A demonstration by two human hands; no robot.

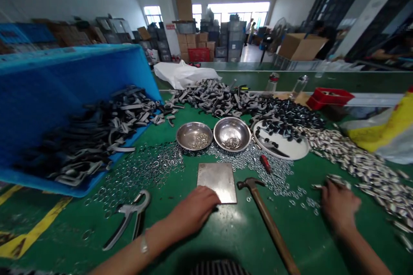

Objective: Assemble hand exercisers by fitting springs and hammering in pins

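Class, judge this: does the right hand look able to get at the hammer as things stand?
Probably yes: only low rings seem to lie between the right hand and the hammer, though that hand appears to be touching metal parts.

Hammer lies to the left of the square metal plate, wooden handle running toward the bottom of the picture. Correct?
Wrong side: the head view shows the hammer to the right of the square metal plate, not the left. Its wooden handle does run toward the bottom of the picture.
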